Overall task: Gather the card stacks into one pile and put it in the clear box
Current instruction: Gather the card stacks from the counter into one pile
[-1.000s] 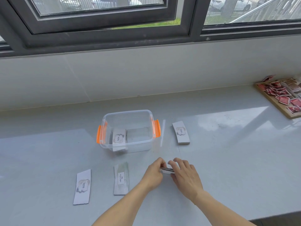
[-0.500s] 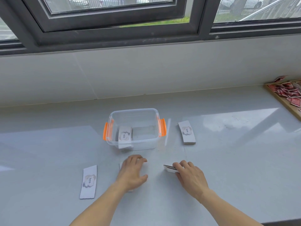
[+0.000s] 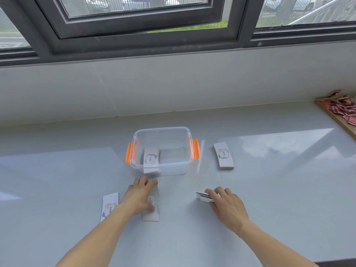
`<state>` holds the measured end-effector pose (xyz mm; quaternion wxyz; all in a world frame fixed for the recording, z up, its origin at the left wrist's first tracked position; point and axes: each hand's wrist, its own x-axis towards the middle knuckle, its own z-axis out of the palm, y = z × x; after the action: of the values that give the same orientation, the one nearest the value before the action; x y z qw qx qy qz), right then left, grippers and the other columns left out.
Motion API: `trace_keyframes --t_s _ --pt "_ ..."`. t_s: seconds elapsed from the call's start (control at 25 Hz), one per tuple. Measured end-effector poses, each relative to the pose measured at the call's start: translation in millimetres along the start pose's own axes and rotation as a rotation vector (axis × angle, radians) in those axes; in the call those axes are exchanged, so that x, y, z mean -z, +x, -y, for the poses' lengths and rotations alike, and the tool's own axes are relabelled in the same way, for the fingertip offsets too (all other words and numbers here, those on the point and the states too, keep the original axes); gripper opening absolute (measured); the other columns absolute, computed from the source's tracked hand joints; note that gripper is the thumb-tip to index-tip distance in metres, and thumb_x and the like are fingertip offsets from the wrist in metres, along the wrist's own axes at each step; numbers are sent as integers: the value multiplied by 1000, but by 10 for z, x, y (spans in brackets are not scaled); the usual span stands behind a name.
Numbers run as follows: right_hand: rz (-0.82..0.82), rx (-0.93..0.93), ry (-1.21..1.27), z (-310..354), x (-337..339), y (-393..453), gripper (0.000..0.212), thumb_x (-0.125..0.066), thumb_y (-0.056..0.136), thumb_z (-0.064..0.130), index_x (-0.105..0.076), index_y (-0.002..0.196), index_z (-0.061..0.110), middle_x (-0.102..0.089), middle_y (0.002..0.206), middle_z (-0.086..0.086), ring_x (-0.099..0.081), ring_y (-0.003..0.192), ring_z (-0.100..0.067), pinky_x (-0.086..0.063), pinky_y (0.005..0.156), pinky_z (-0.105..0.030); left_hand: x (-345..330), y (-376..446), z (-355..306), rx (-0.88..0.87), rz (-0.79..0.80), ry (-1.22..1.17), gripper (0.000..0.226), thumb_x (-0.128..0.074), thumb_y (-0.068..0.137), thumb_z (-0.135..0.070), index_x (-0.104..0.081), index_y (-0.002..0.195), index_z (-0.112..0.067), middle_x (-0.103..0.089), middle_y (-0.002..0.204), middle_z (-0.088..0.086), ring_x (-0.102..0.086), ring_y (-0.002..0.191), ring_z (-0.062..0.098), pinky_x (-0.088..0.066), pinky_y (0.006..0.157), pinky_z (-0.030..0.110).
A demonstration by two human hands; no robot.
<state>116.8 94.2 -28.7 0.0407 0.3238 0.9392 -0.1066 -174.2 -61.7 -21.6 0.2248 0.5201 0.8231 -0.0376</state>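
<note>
While your left hand (image 3: 140, 198) lies flat with its fingers spread a little, it covers most of a card stack (image 3: 153, 209) low in the middle of the frame. Your thumb presses on the printed label of that stack, and your fingertips reach past its far end.

Your right hand (image 3: 227, 206), lower right of the middle, pinches another card stack (image 3: 202, 197) by its end. That stack is tilted, so you see its dark thin edges. Whether it touches the counter (image 3: 269, 189) or is held just above it is hard to tell.

Just left of your left hand, a third stack (image 3: 109, 206) lies flat on the counter with the word "love" on top. Your left wrist hides a bit of its right edge.

Right in the middle of the frame stands the clear box (image 3: 162, 151) with its orange latches (image 3: 195, 149) on both sides. It has no lid on. Inside it, at the left, a stack of cards (image 3: 151, 157) lies with a "love" card up.

To the right of the box, apart from it, one more stack (image 3: 223, 156) lies flat on the counter.

At the far right edge of the frame, a wooden tray (image 3: 335, 120) holds many little red packets (image 3: 344, 110). Across the top of the frame runs a dark window frame (image 3: 134, 41).
</note>
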Motion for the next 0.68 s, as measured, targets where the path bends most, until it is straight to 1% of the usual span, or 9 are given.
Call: trace_keyframes --t_s 0.04,0.08,0.16,0.2,0.28,0.36,0.48,0.56,0.68 --pt "-4 -1 2 2 2 -5 31 -50 94 28 -47 125 33 -58 110 3 -53 89 -27 -47 66 -37 15 1 -4 7 -15 -71 73 -72 70 -33 -36 133 -29 -41 126 -1 -42 113 23 -42 88 36" --pt "-8 -3 2 7 6 -9 30 -51 94 27 -49 123 32 -58 109 3 -54 88 -28 -47 65 -37 33 -5 -18 29 -37 -225 58 -67 77 -23 -38 128 -27 -44 127 0 -45 112 23 -44 87 37" --pt "-10 0 -5 20 17 -18 27 -54 92 26 -52 119 30 -59 106 3 -55 85 -27 -47 64 -37 79 -23 -73 97 -92 -609 35 -53 86 -6 -40 112 -25 -53 114 5 -52 98 26 -46 80 38" --pt "-11 6 -9 25 20 -25 25 -56 91 25 -54 116 29 -60 103 3 -55 82 -27 -47 62 -36 97 -30 -103 122 -130 -746 30 -48 89 -3 -38 105 -25 -54 104 6 -52 90 27 -45 75 38" --pt "-19 23 -24 25 28 -40 22 -65 86 23 -59 107 27 -62 92 4 -57 73 -25 -45 54 -35 115 -34 -187 142 -205 -885 25 -46 92 -2 -35 97 -23 -50 94 -1 -49 83 24 -40 68 30" --pt "-16 58 -39 28 42 -36 20 -68 84 23 -60 102 26 -62 86 4 -57 68 -24 -42 51 -33 106 -39 -323 159 -230 -967 22 -47 93 -2 -33 96 -18 -47 94 -3 -46 79 21 -37 65 26" --pt "-17 117 -38 65 37 -25 19 -66 85 22 -58 102 26 -61 89 4 -57 69 -24 -44 53 -33 56 -36 -546 191 -221 -1041 20 -49 92 -3 -33 92 -16 -47 91 -3 -42 73 16 -35 61 25" --pt "-24 103 -21 96 29 -16 24 -64 85 22 -55 107 24 -61 102 3 -58 74 -24 -46 55 -35 4 -42 -680 132 -175 -1022 24 -46 90 2 -34 84 -19 -50 88 -3 -42 72 15 -35 58 20" --pt "-44 59 43 106 3 -12 48 -65 82 21 -43 124 22 -52 132 -3 -60 83 -28 -49 56 -36 -67 -47 -799 20 -76 -922 32 -38 78 11 -40 78 -21 -55 87 -2 -42 71 15 -35 59 23"
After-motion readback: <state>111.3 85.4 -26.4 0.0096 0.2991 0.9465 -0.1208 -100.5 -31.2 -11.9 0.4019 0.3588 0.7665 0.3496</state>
